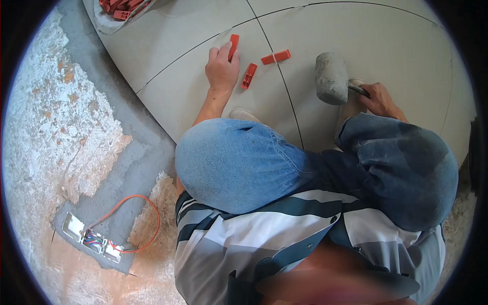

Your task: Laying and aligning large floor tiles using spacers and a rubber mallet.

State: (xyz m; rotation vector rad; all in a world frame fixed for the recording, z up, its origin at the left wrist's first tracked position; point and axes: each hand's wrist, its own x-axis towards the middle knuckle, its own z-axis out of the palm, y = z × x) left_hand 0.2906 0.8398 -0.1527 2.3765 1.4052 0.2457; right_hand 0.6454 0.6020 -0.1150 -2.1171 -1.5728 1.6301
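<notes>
My left hand (222,69) is closed on a red plastic tile-levelling wedge (234,44), low over the pale floor tiles (173,96). Just right of that hand lies a second red wedge (248,76), its hollow slots showing. A third wedge (276,57) sits across the dark joint between two tiles, at a thin pale clip (275,57). In my right hand (380,100) is the dark handle of a mallet (332,79), whose thick grey head hangs to the left of the hand. The fingertips of my left hand are partly hidden.
At the far left stands a pale container (109,24) full of red wedges. A rough, patchy wall (76,127) rises on the left, with an open electrical box (91,239) and a looping orange conduit (158,218). My bent knees (229,162) frame the near side.
</notes>
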